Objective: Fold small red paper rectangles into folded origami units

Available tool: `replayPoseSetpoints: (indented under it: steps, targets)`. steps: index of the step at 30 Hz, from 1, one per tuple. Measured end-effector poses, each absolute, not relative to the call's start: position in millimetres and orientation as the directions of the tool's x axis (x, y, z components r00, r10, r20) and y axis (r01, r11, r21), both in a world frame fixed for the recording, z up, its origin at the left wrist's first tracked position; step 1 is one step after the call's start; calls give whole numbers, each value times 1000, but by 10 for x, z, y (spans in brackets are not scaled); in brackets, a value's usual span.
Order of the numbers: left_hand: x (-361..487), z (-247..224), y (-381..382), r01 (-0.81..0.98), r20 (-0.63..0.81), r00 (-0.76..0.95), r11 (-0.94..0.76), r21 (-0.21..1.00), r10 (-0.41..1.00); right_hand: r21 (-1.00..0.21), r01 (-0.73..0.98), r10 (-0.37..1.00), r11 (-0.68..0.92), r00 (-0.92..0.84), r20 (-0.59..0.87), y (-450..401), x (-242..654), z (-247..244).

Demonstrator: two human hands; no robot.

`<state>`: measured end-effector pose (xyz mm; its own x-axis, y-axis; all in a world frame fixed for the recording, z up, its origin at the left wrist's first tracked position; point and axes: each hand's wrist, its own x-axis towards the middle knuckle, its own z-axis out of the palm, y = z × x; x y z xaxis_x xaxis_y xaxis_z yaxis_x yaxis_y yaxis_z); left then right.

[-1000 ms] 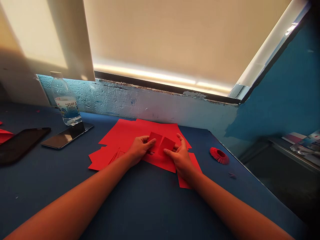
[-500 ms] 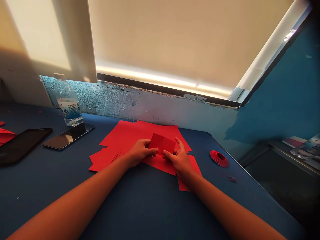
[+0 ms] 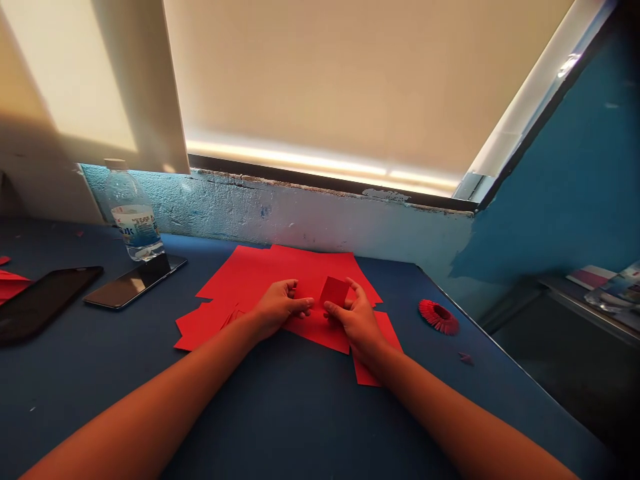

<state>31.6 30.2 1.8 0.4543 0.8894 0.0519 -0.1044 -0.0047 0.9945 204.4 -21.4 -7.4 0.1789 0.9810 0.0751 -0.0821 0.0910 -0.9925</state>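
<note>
A small red paper piece (image 3: 335, 291) stands tilted up in my right hand (image 3: 361, 321), pinched between the thumb in front and the fingers behind. Just left of it is my left hand (image 3: 280, 308), its thumb and curled fingers apart, and I see nothing between them. Under both hands lie several overlapping red paper sheets (image 3: 250, 271) on the blue table. A few narrow folded red bits rest beside my left wrist, partly covered by it.
To the left are a water bottle (image 3: 136, 223), a phone (image 3: 135, 283) and a larger dark device (image 3: 47, 301). On the right sit a pleated red paper ring (image 3: 438, 317) and a small folded scrap (image 3: 466, 359) near the table edge. Behind is a wall (image 3: 300, 220) under a blind.
The red paper piece, which both hands held with a crease in its middle, now shows only about half as wide and is in my right hand. My left fingers have come off it.
</note>
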Motion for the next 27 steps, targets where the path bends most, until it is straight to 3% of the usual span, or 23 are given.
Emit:
replayPoseSetpoints:
  steps: [10,14,17,21,24,27]
  targets:
    - [348,176,305,-23,67,433,-64,998,899,-990,-91,980,108,177,91,-158,2073,-132]
    - [85,297,455,-47,125,282,-116,992,951,-980,-138,955,147,277,104,-131,2116,-148]
    - [-197,431,591,-67,139,137,-130,989,981,-986,-105,963,131,250,101,-150,2107,-132]
    - [-438,613,596,109,5,132,-20,994,991,-989,-39,972,141,195,130,-183,2082,-122]
    - [-577,675,447,295,-17,139,-25,955,990,-988,-9,973,156,176,152,-185,2095,-133]
    - [-746,640,208,364,-73,151,13,931,986,-984,8,974,176,145,175,-186,2106,-130]
